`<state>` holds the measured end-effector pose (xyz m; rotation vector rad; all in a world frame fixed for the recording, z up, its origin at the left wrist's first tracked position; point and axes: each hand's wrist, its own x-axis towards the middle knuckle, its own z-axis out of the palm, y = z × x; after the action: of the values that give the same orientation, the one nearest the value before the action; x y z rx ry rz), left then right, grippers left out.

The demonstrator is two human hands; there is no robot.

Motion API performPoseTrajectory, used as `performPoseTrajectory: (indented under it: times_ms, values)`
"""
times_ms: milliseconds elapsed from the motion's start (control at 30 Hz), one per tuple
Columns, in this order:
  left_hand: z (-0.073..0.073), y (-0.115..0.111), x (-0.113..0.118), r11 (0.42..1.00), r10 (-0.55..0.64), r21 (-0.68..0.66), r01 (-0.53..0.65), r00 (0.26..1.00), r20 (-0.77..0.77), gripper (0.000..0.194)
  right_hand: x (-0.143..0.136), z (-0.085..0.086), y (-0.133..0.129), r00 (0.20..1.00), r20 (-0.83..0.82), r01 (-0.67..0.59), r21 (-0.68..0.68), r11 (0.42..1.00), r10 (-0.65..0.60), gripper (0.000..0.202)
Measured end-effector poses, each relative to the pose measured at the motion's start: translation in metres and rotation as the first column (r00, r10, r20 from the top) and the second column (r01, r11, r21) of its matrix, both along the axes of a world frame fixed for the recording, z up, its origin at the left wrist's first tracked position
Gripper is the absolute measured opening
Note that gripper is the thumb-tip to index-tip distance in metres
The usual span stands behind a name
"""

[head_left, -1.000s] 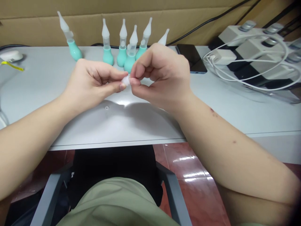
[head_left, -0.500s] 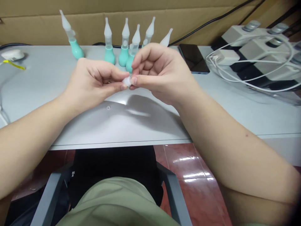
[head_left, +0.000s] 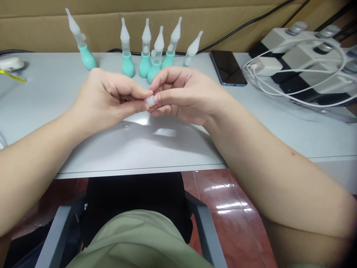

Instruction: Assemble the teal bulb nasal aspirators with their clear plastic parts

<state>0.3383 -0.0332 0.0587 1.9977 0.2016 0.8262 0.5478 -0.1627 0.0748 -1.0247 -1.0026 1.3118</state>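
Observation:
A small white translucent plastic piece (head_left: pixel 150 100) is pinched between both hands above the desk. My left hand (head_left: pixel 111 96) holds it from the left with thumb and fingertips. From the other side, the thumb and fingers of my right hand (head_left: pixel 184 96) press on it, hiding part of it. A tiny white ring (head_left: pixel 126 127) lies on the desk just below my left fingers. Behind my hands stand several nasal aspirators with green bulbs and white tips, one of them a leaning aspirator (head_left: pixel 87 57) at the left, another an upright aspirator (head_left: pixel 128 66).
A black phone (head_left: pixel 228 67) lies at the back right of the grey desk (head_left: pixel 279 137). Farther right are a white charger (head_left: pixel 264 66) with looped cable and several grey-white devices (head_left: pixel 306 56). A white object (head_left: pixel 12 64) with a yellow strip sits far left.
My right hand has turned and lowered around the white piece, its fingers now curling beneath it. My left hand keeps its pinch. The view has shifted slightly.

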Motion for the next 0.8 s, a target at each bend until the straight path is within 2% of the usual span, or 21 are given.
performPoseTrajectory:
  times_ms: [133,233,333,433,600,800]
  values:
    - [0.0002,-0.0015,-0.0004,0.999,0.01,0.034,-0.011,1.0,0.03,0.024,-0.0006,-0.002,-0.0008,0.999,-0.026,-0.025,0.02,0.999,0.025,0.025]
    - [0.0013,-0.0029,-0.001,0.998,0.004,0.058,-0.008,0.998,0.06,0.021,-0.0021,-0.0021,0.0001,0.999,-0.039,0.002,0.001,1.0,-0.002,0.026]
    - [0.0015,-0.0025,-0.0018,0.999,0.007,0.048,-0.008,0.999,0.035,0.021,-0.0033,-0.002,0.0013,0.999,-0.04,0.019,-0.04,0.999,-0.021,0.028]
    - [0.0015,-0.0016,-0.0018,0.999,0.028,0.043,-0.028,1.0,-0.003,0.022,-0.0023,-0.0034,0.0018,0.999,-0.05,-0.007,-0.012,1.0,0.006,0.026]
    - [0.0037,-0.0036,-0.0007,0.997,0.003,0.079,-0.013,0.991,0.132,0.021,0.0019,-0.0039,0.0018,0.996,-0.067,-0.048,0.063,0.997,0.052,0.022]
    - [0.0032,-0.0034,0.0,0.996,-0.02,0.09,0.003,0.983,0.184,0.02,0.0044,-0.0039,0.0022,0.994,-0.075,-0.07,0.064,0.996,0.075,0.021]
